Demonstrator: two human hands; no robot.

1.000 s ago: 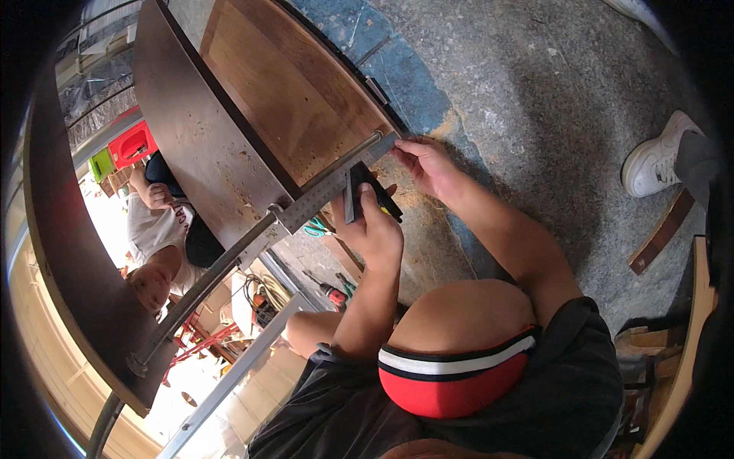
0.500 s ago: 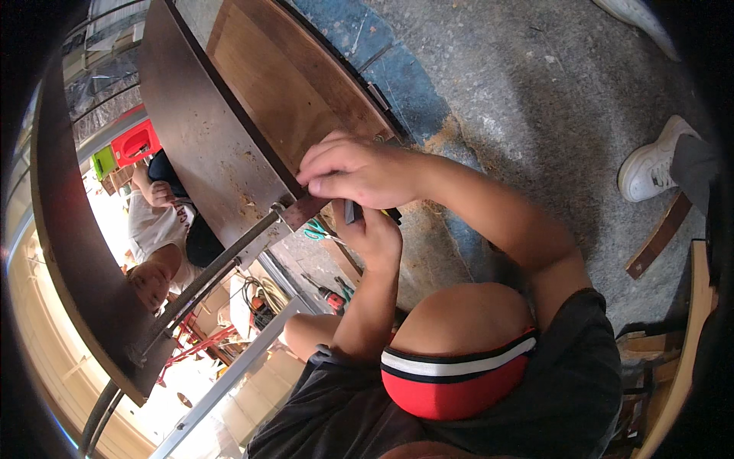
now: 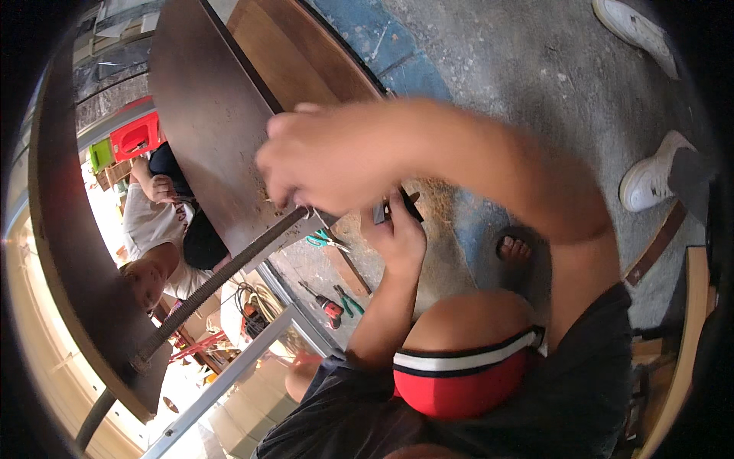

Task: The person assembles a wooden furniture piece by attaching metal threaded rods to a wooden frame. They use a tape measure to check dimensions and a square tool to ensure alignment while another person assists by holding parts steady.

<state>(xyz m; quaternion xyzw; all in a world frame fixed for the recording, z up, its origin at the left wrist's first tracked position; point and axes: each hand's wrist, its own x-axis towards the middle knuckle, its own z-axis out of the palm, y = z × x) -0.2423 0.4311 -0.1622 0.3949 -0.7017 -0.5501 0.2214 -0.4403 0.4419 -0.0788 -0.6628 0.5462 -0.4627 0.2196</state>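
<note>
My right hand (image 3: 313, 161), smeared by motion, has its fingers curled down at the near end of a long ridged metal rod (image 3: 237, 264). A thin pale piece shows beneath the fingertips; what they grip is hidden. The rod runs toward the lower left, between a dark brown board (image 3: 206, 115) with wood crumbs on its face and another dark board (image 3: 65, 229) farther left. Below and to the right of that hand, my left hand (image 3: 401, 237) is closed around a dark block-like tool (image 3: 409, 201) with a black end, its kind unclear.
Teal-handled scissors (image 3: 317, 239), a red drill (image 3: 330, 310) and green-handled pliers (image 3: 348, 302) lie on the floor. A person (image 3: 157, 222) sits beyond the boards. Sawdust (image 3: 436, 203) dots the floor. White shoes (image 3: 650, 180) are at the right; a sandalled foot (image 3: 514, 249) shows below my right arm.
My right hand has moved left from the board's edge onto the rod's end. My left hand, still closed on the dark tool, has shifted slightly right and down.
</note>
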